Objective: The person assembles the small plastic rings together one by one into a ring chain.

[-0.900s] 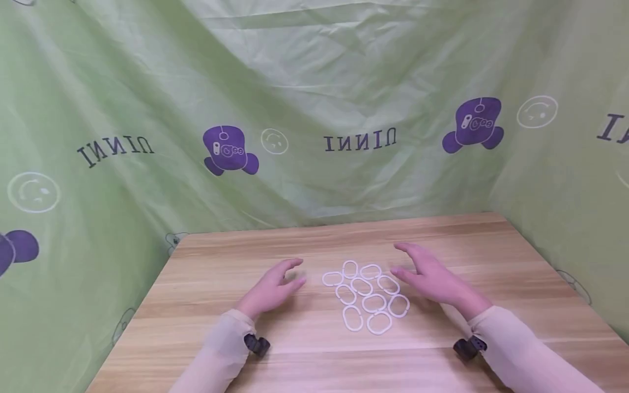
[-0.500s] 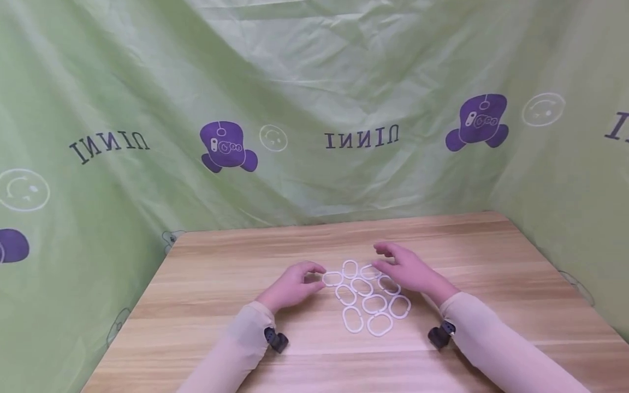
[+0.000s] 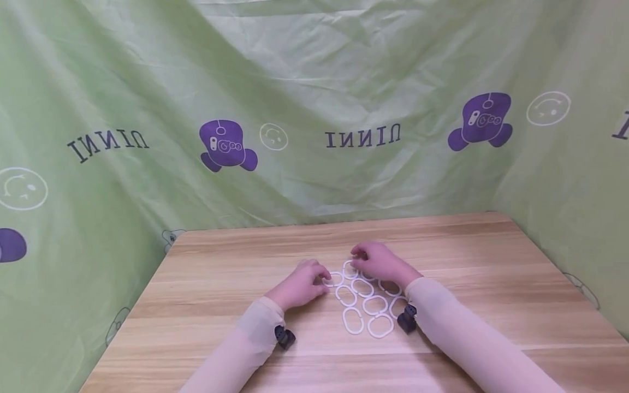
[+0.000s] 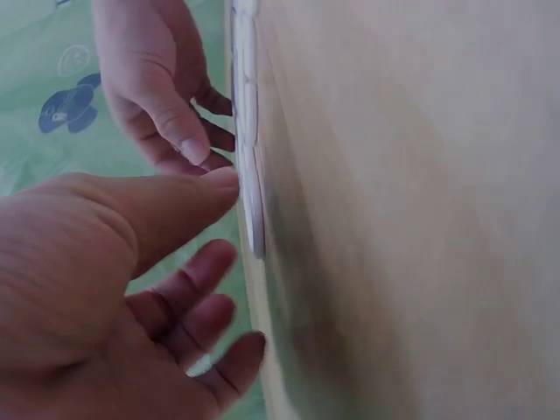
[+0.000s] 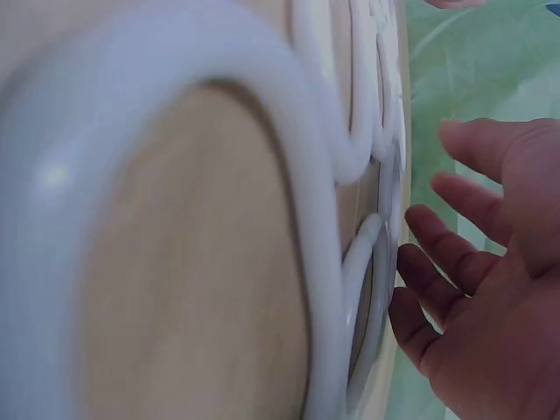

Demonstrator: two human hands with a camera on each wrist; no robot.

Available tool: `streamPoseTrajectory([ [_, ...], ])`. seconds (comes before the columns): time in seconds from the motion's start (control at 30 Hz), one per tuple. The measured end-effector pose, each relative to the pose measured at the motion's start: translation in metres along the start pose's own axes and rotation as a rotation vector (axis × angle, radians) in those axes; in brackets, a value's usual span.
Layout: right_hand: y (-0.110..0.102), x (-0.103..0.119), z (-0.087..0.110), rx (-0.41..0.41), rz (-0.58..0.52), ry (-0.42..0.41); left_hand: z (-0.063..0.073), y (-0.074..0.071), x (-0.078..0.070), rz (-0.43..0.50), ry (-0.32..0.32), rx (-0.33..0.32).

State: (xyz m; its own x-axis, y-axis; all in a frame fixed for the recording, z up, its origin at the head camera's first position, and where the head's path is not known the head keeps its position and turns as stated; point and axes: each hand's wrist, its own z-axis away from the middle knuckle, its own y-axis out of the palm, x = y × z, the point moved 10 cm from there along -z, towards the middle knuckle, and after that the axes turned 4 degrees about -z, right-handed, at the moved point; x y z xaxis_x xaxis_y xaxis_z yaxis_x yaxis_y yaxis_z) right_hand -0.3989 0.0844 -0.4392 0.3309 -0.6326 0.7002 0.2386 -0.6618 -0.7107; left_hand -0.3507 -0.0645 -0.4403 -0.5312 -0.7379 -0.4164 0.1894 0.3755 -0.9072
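Note:
Several white oval shower curtain rings, each with a small gap, lie flat in a cluster on the table. My left hand (image 3: 301, 284) is at the leftmost ring (image 3: 336, 272), thumb and index finger apart around its left end. In the left wrist view the thumb tip meets the edge of a ring (image 4: 251, 201), while the other fingers bend loosely below. My right hand (image 3: 380, 263) hangs low over the far rings, fingertips beside the top ring (image 3: 343, 269), and partly covers its neighbours. Its fingers look relaxed and spread in the right wrist view, near a blurred close ring (image 5: 311, 219).
The wooden table (image 3: 236, 338) reaches back to a green printed curtain (image 3: 295, 185), which also hangs at both sides. Small black wrist cameras, left (image 3: 285, 338) and right (image 3: 407, 319), sit under the sleeves, the right one close over the rightmost rings.
Both hands have come inward: the left moved right to the leftmost ring, and the right moved left over the far rings. The rings lie nearly where they were.

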Motion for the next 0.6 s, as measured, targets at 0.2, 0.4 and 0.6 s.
streamPoseTrajectory([
  [0.2, 0.006, 0.009, -0.008, 0.023, 0.131, -0.014, -0.003, 0.004, -0.002, -0.064, -0.007, 0.048],
  [0.4, 0.012, 0.011, -0.013, 0.025, 0.222, -0.005, -0.005, 0.006, -0.006, -0.089, -0.017, 0.08],
  [0.6, 0.014, 0.011, -0.01, 0.036, 0.267, -0.001, -0.004, 0.013, -0.013, -0.19, 0.005, 0.123],
])
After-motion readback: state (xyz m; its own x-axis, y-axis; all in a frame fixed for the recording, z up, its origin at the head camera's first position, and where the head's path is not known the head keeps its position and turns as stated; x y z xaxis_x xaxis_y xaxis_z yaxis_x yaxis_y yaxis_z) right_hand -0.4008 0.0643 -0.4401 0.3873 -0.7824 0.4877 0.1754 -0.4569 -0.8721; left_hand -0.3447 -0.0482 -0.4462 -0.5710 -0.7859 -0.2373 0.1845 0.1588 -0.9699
